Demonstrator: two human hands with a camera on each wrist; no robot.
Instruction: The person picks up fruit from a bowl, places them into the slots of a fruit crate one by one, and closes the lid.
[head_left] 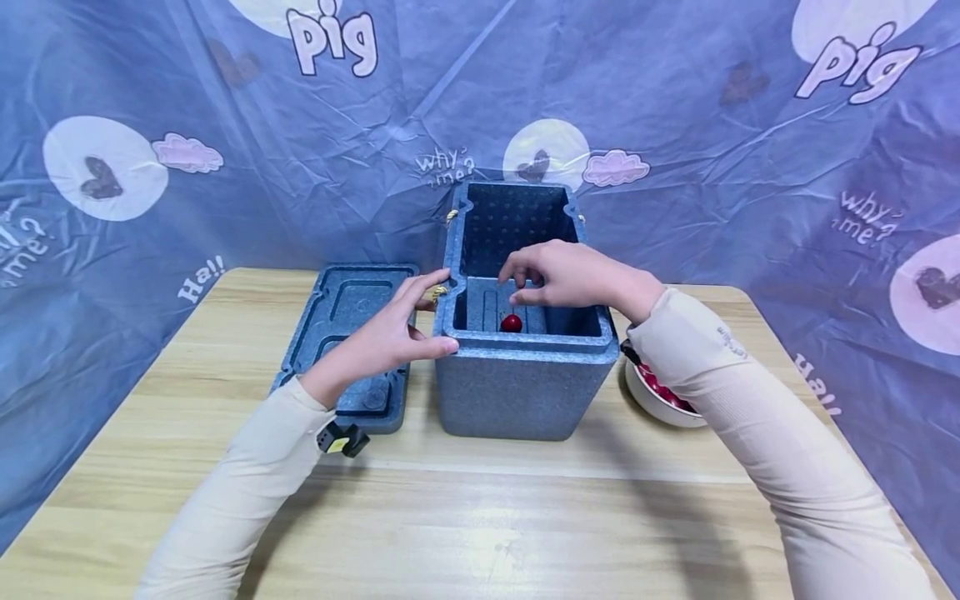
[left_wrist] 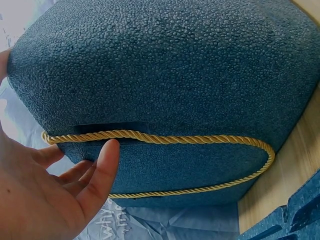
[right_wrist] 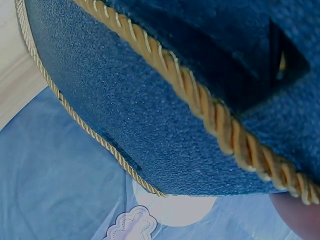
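My left hand (head_left: 390, 335) steadies the blue foam box (head_left: 517, 392) at its front left corner, thumb on the front rim and fingers along the left side. In the left wrist view the left hand (left_wrist: 55, 195) reaches beside a gold rope (left_wrist: 195, 141) on the box wall. Over the box opening, my right hand (head_left: 570, 273) has its fingers bent downward, with a gap between thumb and fingertips. Just below the thumb tip is a red cherry (head_left: 512, 323), its thin stem pointing up toward the hand. A gold rope (right_wrist: 200, 105) crosses the right wrist view.
The box's lid (head_left: 367, 287) lies on the table (head_left: 480, 525) left of the box. A white bowl (head_left: 663, 410) with red cherries (head_left: 663, 390) stands to the right, partly covered by the right sleeve. A printed blue cloth (head_left: 420, 108) hangs behind.
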